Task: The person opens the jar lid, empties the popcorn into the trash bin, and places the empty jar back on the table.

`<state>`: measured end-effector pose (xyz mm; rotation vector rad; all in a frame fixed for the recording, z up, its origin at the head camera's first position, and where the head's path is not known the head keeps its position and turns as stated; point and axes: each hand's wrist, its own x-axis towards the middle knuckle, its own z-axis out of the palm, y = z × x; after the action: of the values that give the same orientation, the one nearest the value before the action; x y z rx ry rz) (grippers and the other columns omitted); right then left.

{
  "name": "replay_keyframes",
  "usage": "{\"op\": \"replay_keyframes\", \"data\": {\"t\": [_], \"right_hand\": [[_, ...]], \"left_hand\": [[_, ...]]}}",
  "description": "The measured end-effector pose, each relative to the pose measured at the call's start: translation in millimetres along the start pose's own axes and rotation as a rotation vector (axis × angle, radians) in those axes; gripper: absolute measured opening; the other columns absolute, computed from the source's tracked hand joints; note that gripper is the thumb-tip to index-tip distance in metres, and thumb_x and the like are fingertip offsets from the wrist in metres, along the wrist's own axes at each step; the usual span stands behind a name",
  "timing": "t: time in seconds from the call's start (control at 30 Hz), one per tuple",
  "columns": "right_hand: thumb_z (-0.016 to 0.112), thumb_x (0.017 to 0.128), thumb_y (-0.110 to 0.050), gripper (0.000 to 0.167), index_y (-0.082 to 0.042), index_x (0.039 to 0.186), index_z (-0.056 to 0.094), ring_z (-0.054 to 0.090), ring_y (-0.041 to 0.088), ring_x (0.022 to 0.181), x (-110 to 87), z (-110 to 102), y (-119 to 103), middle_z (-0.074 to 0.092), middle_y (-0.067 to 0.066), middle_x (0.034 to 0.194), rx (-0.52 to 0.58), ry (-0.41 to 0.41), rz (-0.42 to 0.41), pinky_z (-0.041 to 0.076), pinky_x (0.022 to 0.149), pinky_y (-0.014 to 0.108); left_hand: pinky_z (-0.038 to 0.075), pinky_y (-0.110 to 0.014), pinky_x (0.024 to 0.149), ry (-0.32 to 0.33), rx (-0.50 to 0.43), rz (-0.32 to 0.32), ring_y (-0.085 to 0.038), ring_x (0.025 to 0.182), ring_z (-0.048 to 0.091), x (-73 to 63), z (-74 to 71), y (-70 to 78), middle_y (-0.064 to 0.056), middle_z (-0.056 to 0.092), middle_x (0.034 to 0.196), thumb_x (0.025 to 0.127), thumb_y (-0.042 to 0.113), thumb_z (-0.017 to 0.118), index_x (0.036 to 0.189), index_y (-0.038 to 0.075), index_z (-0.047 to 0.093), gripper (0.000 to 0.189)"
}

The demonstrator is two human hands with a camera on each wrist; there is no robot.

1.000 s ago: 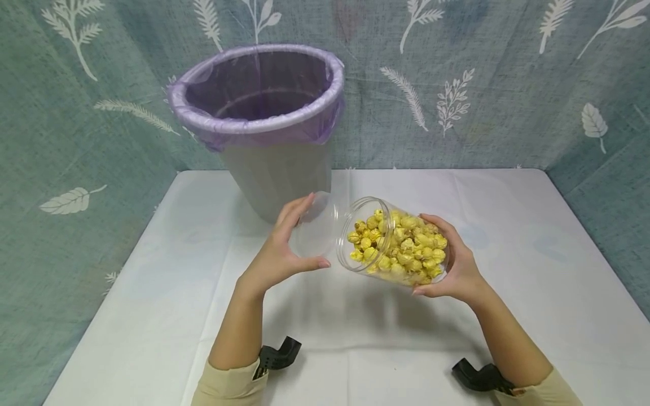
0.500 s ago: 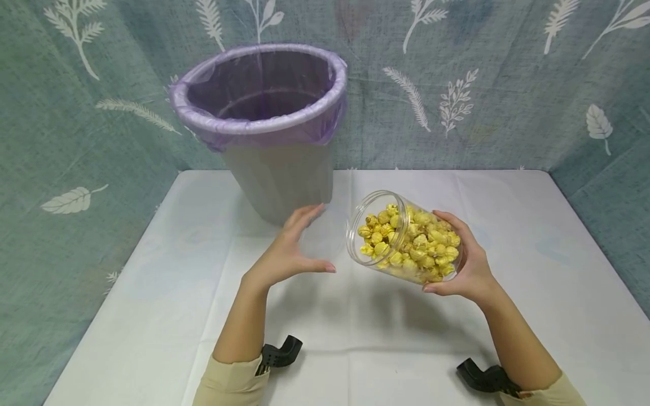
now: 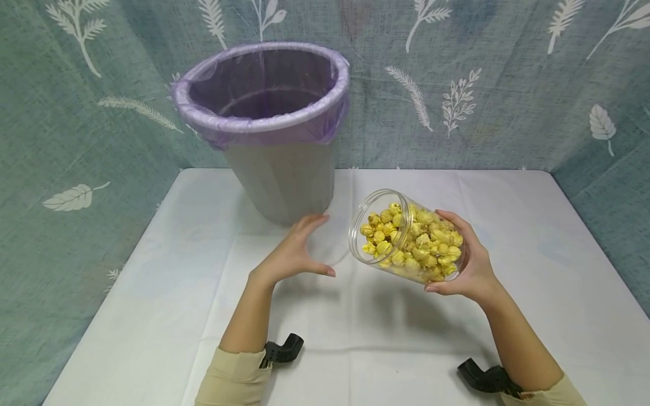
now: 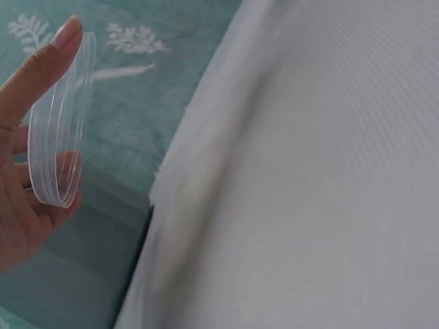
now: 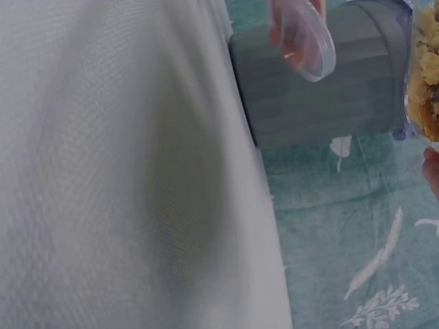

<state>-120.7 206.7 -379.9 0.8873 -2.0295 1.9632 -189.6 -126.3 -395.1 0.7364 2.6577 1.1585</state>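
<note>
In the head view a clear plastic jar [image 3: 383, 262] of yellow popcorn [image 3: 421, 242] lies tilted in the air, its open mouth facing left. My right hand [image 3: 472, 265] grips it around the base, thumb below and fingers above. To the left, my left hand [image 3: 294, 254] holds a clear round lid [image 4: 58, 130] by its edge between thumb and fingers. The lid is almost invisible against the white cloth in the head view but plain in both wrist views. A gap separates lid and jar. Only part of the jar shows in the right wrist view.
A grey trash bin [image 3: 286, 180] with a purple liner [image 3: 264, 124] stands at the back left of the table, behind my left hand. White cloth [image 3: 152, 316] covers the table. A green leaf-patterned curtain [image 3: 482, 135] hangs behind and at both sides.
The jar has moved right in my right hand, away from the lid. My left hand has come slightly nearer to me with the lid, and the lid has turned more edge-on.
</note>
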Motion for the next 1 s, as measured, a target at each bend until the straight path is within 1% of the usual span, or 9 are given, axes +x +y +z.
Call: {"op": "replay_keyframes", "data": {"t": [0.17,0.4,0.53,0.67,0.77,0.87,1.0], "right_hand": [[0.078,0.041,0.026,0.121,0.006,0.145,0.021,0.046,0.012,0.122,0.0,-1,2,0.035,0.004,0.142,0.001,-0.004,-0.013,0.05,0.087,0.021],[0.078,0.04,0.027,0.12,0.006,0.145,0.021,0.046,0.012,0.122,0.6,0,1,0.035,0.005,0.142,0.0,0.003,-0.012,0.049,0.088,0.02],[0.077,0.041,0.027,0.121,0.006,0.145,0.021,0.046,0.012,0.121,0.4,1,1,0.035,0.003,0.141,-0.004,0.001,0.009,0.05,0.087,0.02],[0.079,0.043,0.025,0.12,0.004,0.146,0.021,0.046,0.012,0.121,0.2,1,2,0.035,0.004,0.141,0.003,-0.004,0.008,0.05,0.087,0.021],[0.079,0.044,0.024,0.119,0.003,0.146,0.022,0.046,0.013,0.121,0.4,1,3,0.035,0.004,0.142,0.005,-0.004,0.002,0.05,0.087,0.021],[0.077,0.043,0.027,0.118,0.004,0.145,0.022,0.046,0.014,0.122,0.6,2,4,0.034,0.005,0.142,0.001,-0.002,-0.002,0.05,0.087,0.021],[0.076,0.042,0.029,0.119,0.004,0.145,0.022,0.047,0.013,0.121,0.7,2,4,0.034,0.005,0.142,0.003,-0.002,0.008,0.051,0.086,0.021]], "left_hand": [[0.028,-0.052,0.109,-0.037,-0.041,-0.004,-0.031,0.138,0.026,3.7,5.6,-10.3,-0.011,0.031,0.148,0.055,0.033,0.092,0.143,0.013,0.04,0.104],[0.027,-0.053,0.109,-0.07,-0.022,-0.045,-0.031,0.14,0.02,7.0,14.8,-26.4,-0.013,0.027,0.15,0.056,0.035,0.091,0.141,0.017,0.045,0.099],[0.026,-0.052,0.11,-0.059,-0.003,-0.06,-0.031,0.14,0.02,7.5,19.9,-35.5,-0.013,0.027,0.15,0.056,0.034,0.091,0.14,0.017,0.047,0.097],[0.024,-0.052,0.111,-0.041,0.04,-0.034,-0.033,0.139,0.02,7.9,24.7,-42.3,-0.015,0.027,0.15,0.055,0.033,0.091,0.136,0.016,0.053,0.092],[0.023,-0.052,0.111,-0.038,0.054,-0.018,-0.033,0.139,0.019,8.1,27.8,-45.5,-0.015,0.026,0.151,0.054,0.033,0.091,0.132,0.015,0.057,0.087],[0.021,-0.051,0.112,-0.041,0.049,-0.034,-0.032,0.141,0.017,7.7,30.3,-47.6,-0.012,0.024,0.152,0.054,0.033,0.091,0.131,0.018,0.058,0.085],[0.012,-0.056,0.113,-0.04,0.057,-0.044,-0.039,0.143,0.008,7.8,32.2,-50.3,-0.01,0.023,0.153,0.055,0.033,0.091,0.132,0.019,0.057,0.085]]}}
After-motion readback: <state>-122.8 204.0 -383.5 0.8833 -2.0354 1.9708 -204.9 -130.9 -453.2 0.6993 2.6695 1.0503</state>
